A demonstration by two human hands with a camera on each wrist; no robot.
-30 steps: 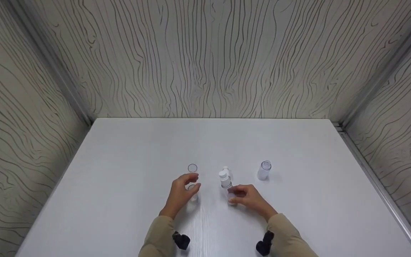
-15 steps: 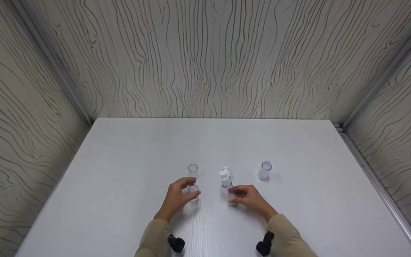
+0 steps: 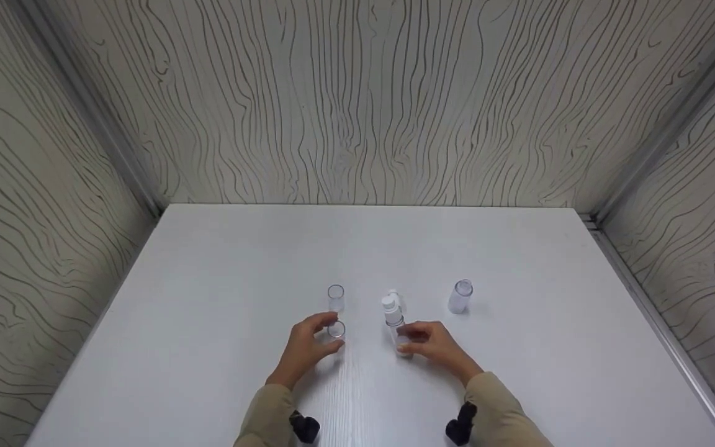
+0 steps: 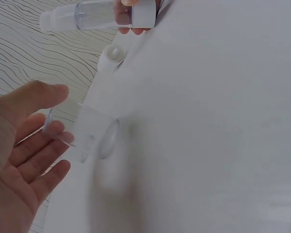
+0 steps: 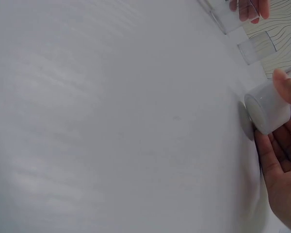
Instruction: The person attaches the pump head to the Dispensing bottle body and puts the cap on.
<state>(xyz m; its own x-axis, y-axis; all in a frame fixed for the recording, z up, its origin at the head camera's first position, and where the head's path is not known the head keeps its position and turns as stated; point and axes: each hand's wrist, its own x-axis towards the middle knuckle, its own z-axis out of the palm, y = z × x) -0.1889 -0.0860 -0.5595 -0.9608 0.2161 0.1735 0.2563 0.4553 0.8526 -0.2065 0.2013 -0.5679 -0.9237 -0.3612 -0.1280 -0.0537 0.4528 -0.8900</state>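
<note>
My left hand (image 3: 305, 346) curves loosely around a clear plastic cap (image 4: 85, 133), its thumb and fingertips spread on either side of it. The cap stands on the table, open rim up. A second clear cap (image 3: 336, 299) stands just beyond. In my right hand (image 3: 437, 345) is a slim pump bottle, gripped by the thumb and fingers near its white base (image 5: 269, 108). Its clear body (image 4: 99, 14) and white top (image 3: 390, 305) show in the head and left wrist views. Right behind the bottle is a small white piece (image 4: 111, 57) with an opening.
A clear bottle without a white top (image 3: 460, 298) stands farther right on the white table (image 3: 239, 261). Wood-grain panels (image 3: 357, 105) enclose the table at the back and both sides.
My left hand has drawn back slightly toward the person and to the left, and the nearer cap's rim is now more exposed between thumb and fingers. My right hand stays put with the bottle.
</note>
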